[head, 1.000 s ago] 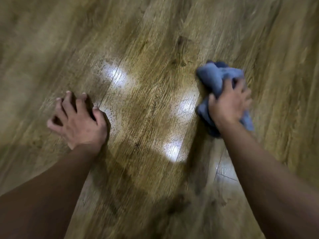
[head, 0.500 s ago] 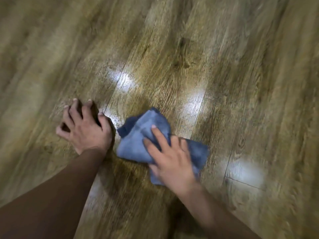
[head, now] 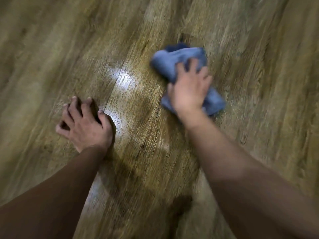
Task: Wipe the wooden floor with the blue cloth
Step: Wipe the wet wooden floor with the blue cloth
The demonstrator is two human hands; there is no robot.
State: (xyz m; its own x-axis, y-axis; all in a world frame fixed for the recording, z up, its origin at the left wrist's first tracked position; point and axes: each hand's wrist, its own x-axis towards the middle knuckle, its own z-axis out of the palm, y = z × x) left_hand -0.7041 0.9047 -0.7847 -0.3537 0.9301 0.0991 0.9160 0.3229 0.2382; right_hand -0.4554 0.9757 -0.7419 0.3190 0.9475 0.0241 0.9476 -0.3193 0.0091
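The blue cloth [head: 170, 64] lies bunched on the wooden floor [head: 259, 49], right of centre and blurred by motion. My right hand [head: 189, 90] presses down on it with spread fingers, and cloth shows above the fingers and to the right of the wrist. My left hand [head: 86, 125] rests on the floor at the lower left, propped on bent fingertips and holding nothing. It is well apart from the cloth.
Glossy brown planks fill the whole view, with bright light reflections [head: 124, 80] between the hands. A plank seam [head: 110, 100] runs diagonally past my left hand. Both forearms reach in from the bottom edge.
My right hand has swept the cloth from beside my left hand up and to the right. The left hand stays planted in the same spot.
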